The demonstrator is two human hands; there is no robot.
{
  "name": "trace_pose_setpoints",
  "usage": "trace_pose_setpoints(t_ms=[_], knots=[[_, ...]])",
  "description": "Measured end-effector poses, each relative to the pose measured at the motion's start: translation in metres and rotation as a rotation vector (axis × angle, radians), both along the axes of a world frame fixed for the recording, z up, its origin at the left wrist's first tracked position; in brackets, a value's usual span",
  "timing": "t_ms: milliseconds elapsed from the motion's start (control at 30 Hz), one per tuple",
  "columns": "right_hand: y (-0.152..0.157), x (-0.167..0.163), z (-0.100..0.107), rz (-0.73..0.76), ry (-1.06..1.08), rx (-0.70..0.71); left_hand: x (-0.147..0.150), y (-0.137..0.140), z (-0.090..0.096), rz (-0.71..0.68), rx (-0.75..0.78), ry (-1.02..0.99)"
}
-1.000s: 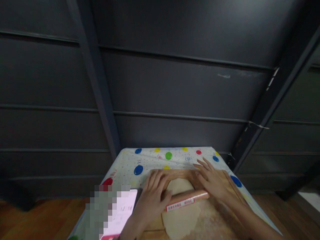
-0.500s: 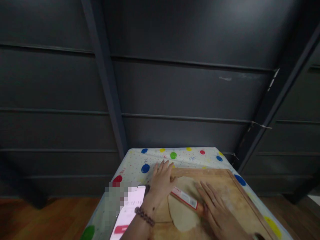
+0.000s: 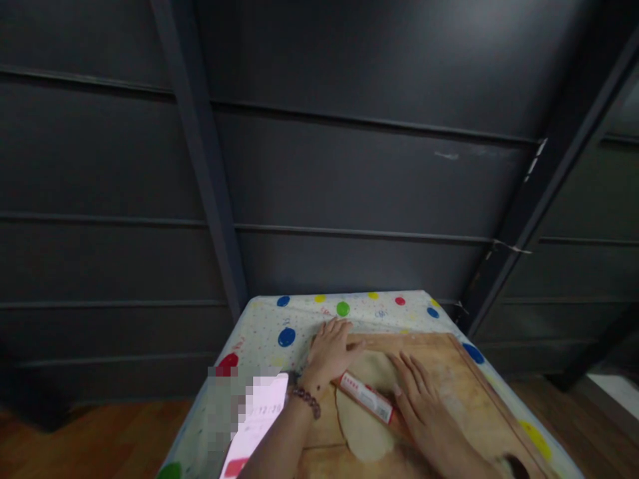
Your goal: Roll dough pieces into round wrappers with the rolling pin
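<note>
A wooden rolling pin with a red-and-white label lies slantwise across a flat, pale sheet of dough. Over the pin's far left end is my left hand, palm down with its fingers stretched and the thumb out over the dough. My right hand lies flat at the near right end, fingers extended and slightly spread; its palm covers that end of the pin. Beneath the dough is a wooden board. Both palms hide the ends of the pin.
A phone with a lit screen lies left of the board, close to my left forearm. The table has a white cloth with coloured dots. A dark panelled wall rises behind its far edge.
Both hands have shifted slightly forward on the rolling pin. The pin has turned, so more of the label's white part faces up. My view has moved a little.
</note>
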State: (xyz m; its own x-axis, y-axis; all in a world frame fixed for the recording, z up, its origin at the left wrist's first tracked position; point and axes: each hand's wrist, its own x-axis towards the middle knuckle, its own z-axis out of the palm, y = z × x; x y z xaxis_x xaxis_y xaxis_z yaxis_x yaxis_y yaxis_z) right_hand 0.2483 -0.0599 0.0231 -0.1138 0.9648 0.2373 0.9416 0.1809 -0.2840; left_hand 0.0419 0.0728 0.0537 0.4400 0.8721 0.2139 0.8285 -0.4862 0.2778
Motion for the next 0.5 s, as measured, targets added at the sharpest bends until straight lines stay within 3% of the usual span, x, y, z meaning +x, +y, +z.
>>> trace_pose_setpoints(t_ms=[133,333,500], knots=[[-0.005,-0.005,-0.007,-0.032,-0.186,0.057,0.001,0.000,-0.005,0.015,-0.042,0.030],[-0.021,-0.021,-0.009,-0.041,-0.406,0.379,-0.009,-0.013,-0.001,-0.040,-0.034,0.120],[-0.028,-0.031,-0.018,0.005,-0.476,0.557,-0.021,-0.025,-0.001,-0.071,0.022,0.157]])
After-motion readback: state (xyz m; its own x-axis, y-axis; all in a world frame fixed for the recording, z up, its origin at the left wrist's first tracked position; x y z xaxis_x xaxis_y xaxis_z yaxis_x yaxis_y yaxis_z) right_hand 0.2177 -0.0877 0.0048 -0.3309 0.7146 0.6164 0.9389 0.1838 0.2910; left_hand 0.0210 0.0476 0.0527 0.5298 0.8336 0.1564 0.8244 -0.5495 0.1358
